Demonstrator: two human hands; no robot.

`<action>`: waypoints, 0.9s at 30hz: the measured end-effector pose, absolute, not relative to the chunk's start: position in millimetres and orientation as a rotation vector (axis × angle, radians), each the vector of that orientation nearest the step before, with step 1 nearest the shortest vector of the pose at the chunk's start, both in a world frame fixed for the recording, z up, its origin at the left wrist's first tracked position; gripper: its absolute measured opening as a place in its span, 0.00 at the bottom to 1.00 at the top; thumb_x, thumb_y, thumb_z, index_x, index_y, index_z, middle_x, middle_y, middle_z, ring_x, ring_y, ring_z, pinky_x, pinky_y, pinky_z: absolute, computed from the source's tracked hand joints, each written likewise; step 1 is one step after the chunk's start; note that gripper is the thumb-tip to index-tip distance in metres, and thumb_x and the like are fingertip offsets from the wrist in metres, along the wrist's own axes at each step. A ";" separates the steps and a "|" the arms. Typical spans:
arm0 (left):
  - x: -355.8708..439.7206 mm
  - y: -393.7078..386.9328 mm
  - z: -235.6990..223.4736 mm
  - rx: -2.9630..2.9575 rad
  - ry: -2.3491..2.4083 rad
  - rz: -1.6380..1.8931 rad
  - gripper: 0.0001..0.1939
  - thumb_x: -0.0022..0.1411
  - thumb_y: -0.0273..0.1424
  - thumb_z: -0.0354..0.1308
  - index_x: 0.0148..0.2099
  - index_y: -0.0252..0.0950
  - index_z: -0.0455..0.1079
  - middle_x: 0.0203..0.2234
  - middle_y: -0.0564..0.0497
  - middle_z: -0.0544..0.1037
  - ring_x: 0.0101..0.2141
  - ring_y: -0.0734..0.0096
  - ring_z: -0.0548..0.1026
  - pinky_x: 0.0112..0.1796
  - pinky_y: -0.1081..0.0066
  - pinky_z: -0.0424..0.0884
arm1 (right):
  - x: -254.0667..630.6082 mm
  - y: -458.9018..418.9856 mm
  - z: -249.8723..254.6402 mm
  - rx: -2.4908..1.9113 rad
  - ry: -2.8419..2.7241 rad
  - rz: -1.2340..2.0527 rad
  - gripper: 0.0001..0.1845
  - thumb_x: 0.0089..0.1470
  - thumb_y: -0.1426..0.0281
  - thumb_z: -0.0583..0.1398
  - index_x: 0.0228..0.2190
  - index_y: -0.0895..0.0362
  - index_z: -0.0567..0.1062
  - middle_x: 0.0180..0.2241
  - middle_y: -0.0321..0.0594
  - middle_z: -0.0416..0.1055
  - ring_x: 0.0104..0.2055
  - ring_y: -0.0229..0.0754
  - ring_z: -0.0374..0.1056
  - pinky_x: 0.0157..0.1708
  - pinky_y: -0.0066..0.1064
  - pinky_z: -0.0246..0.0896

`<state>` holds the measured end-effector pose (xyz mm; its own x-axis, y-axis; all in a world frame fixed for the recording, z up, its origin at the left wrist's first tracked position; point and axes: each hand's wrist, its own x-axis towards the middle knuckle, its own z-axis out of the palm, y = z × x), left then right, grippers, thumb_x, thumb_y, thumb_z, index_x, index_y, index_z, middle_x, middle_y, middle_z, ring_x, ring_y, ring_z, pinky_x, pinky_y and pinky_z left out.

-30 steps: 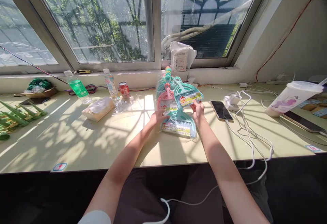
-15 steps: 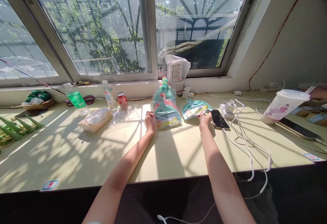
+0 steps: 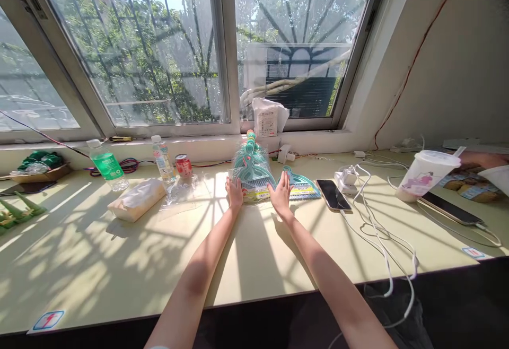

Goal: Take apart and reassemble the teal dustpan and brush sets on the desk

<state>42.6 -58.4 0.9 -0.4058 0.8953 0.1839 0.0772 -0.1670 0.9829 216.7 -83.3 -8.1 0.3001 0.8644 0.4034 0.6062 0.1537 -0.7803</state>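
Observation:
A stack of green dustpans with brushes, wrapped in clear plastic and carrying printed labels, lies in front of me with its handles toward the window. At its left edge, my left hand grips the side of the stack. My right hand rests against the right edge, its fingers stretched out and pointing away from me. Just beyond that hand, a separate green dustpan with a brush lies on the table, partly hidden by my fingers.
Right of the dustpans are a phone, a white charger with cables, and a lidded cup. Tissues, a green-labelled bottle and a red can stand left. Another person's hand shows far right.
My right hand has let go of the separate dustpan and moved left to the stack's right edge, its fingers now straightened. My left hand stays at the left edge. The view has shifted slightly.

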 end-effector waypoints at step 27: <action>13.0 78.8 -20.7 1.463 1.284 1.816 0.27 0.80 0.44 0.55 0.72 0.35 0.65 0.70 0.31 0.73 0.72 0.44 0.69 0.71 0.52 0.63 | 148.6 41.2 -20.3 -1.723 -1.258 0.356 0.44 0.68 0.65 0.55 0.76 0.71 0.50 0.72 0.76 0.61 0.74 0.68 0.62 0.72 0.55 0.61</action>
